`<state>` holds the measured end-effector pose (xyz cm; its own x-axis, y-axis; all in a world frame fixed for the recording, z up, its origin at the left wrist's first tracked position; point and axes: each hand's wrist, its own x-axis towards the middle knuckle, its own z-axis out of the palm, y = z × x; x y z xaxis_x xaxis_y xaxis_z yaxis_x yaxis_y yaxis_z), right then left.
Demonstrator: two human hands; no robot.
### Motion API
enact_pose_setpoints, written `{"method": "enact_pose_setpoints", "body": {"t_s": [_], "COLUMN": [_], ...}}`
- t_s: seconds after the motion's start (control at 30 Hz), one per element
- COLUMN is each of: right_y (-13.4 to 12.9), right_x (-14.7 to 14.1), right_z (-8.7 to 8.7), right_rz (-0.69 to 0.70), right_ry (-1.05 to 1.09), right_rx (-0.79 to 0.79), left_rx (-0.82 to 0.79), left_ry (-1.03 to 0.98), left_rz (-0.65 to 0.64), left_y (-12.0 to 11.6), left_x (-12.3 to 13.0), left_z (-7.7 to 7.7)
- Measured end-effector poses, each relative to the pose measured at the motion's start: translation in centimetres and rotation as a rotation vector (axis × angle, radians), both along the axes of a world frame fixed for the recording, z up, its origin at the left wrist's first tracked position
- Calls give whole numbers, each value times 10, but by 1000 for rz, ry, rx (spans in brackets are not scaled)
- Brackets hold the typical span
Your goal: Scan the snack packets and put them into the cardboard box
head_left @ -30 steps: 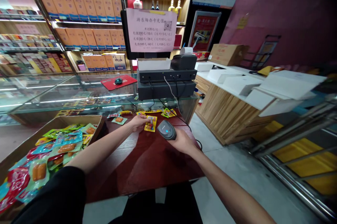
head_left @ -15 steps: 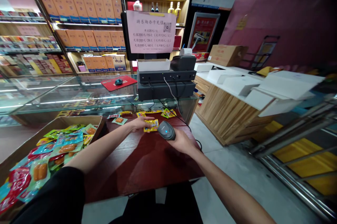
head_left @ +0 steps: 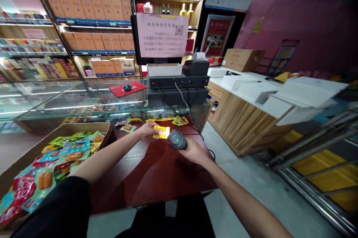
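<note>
My left hand (head_left: pixel 147 130) is closed on the left end of a small yellow snack packet (head_left: pixel 162 132) above the dark red table (head_left: pixel 151 171). A grey barcode scanner (head_left: pixel 176 139) is gripped in my right hand (head_left: pixel 192 149), its head close to the packet's right end. A green light glows on top of the scanner, and bright light falls on the packet. Behind my hands, more packets lie along the table's back edge, among them a yellow-green packet (head_left: pixel 179 120) and a sausage packet (head_left: pixel 128 128).
An open cardboard box (head_left: pixel 104 130) of sausage packets stands at the left. Beyond the table are a glass counter (head_left: pixel 92 100), a monitor (head_left: pixel 135 40) with a pink sign, and a black cash drawer (head_left: pixel 176 98). A wooden counter (head_left: pixel 237 126) and metal rails (head_left: pixel 310 178) stand at right.
The scanner's light has turned from blue to green, and the packet is now brightly lit. My left fingers have drawn back toward the packet's left end. The camera view has shifted slightly.
</note>
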<state>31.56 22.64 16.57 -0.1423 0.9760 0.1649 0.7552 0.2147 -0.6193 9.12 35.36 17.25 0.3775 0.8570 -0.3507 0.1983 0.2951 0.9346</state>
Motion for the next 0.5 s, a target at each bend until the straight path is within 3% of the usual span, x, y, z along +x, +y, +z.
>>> {"method": "enact_pose_setpoints", "body": {"t_s": [0.13,0.27,0.37,0.5], "right_y": [1,4,8,16], "right_x": [-1,-3,-7,-10], "right_z": [1,-3,-7,-14], "right_rz": [26,28,82,118], "right_ry": [39,28,48,39], "right_rx": [15,8,-5,-32], "left_rx": [1,3,27,123], "left_ry": [-44,-100,-122,-111], "left_rz": [16,82,167,340], "left_y": [-3,-7,-13,-37], "left_x": [-8,-40,-88,-174], "left_z": [6,19,37,67]}}
